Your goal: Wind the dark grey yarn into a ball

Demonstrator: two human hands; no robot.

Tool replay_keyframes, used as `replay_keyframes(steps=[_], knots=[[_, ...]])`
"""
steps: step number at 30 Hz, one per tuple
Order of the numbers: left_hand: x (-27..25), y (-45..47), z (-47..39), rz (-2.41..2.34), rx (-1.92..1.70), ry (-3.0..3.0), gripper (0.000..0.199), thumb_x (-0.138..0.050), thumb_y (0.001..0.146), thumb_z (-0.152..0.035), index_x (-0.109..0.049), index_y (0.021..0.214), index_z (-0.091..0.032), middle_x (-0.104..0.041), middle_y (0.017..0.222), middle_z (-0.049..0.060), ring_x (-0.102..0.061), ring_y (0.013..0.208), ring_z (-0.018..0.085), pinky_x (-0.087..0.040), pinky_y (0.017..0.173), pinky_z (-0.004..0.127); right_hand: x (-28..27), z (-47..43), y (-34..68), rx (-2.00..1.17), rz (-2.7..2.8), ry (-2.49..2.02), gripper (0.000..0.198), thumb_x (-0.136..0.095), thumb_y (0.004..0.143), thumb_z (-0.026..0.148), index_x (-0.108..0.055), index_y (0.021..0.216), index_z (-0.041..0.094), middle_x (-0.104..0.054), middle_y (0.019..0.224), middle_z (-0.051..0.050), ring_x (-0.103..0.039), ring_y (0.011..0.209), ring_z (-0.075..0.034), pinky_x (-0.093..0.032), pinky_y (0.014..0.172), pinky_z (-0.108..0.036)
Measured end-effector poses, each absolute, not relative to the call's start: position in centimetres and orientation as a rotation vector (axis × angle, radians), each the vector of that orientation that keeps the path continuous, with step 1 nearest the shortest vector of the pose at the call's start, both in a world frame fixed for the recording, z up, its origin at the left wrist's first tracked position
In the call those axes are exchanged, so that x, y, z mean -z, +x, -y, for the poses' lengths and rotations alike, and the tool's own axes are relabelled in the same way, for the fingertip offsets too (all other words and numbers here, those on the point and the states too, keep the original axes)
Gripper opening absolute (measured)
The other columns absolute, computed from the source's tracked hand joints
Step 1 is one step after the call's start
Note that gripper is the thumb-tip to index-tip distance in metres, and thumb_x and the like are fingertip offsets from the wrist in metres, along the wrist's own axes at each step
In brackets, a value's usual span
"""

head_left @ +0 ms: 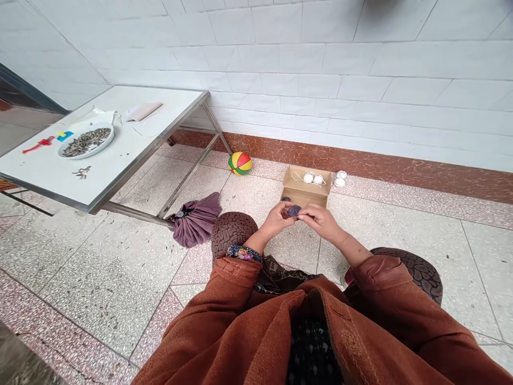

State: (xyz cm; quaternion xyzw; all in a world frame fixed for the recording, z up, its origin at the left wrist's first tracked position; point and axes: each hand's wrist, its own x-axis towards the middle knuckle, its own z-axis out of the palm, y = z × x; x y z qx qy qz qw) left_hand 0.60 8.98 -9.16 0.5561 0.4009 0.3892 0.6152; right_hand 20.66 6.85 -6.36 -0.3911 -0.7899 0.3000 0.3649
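Cardboard box (304, 198) on floor, just far of hands. Left hand (276, 220) curled, holding dark ball (294, 210); right hand (320, 220) pinched closed at its right edge, strand or not, can't tell. Ball between hands, roundish, no clear long axis, left nearer.

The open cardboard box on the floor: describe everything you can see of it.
Plain brown and apparently cardboard, the box stands open on the speckled floor near the wall. Its far section, seemingly a folded-back lid, holds two stringy-looking white balls; a small dark ball shows at the near section's left. The left hand and right hand hide part of its near side; whether they touch it cannot be told.
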Motion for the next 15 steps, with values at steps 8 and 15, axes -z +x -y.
replay_keyframes(steps=[8, 15], knots=[[8.4, 0.8, -8.2, -0.604, -0.815, 1.114, 0.068, -0.082, 0.075, -0.037, -0.055, 0.136, -0.025, -0.066, 0.103, 0.005, -0.062, 0.087, 0.016, -0.048, 0.075, 0.028, 8.7, -8.7, 21.0, -0.851, 1.756, -1.284, 0.024, -0.054, 0.096, 0.037, -0.067, 0.084, 0.021, -0.069, 0.079, -0.003, -0.062, 0.074, -0.019, -0.049, 0.072, -0.031], [8.8, 0.6, -8.5, -0.783, -0.971, 0.934, 0.050, -0.084, 0.071, -0.035, -0.067, 0.114, -0.017, -0.069, 0.115, 0.009, -0.062, 0.098, 0.019, -0.050, 0.081, 0.030, 10.5, -7.1, 20.2, -0.816, 2.041, -1.287, 0.021, -0.049, 0.100, 0.029, -0.067, 0.094, 0.021, -0.071, 0.086, -0.004, -0.066, 0.080, -0.020, -0.051, 0.075, -0.031]])
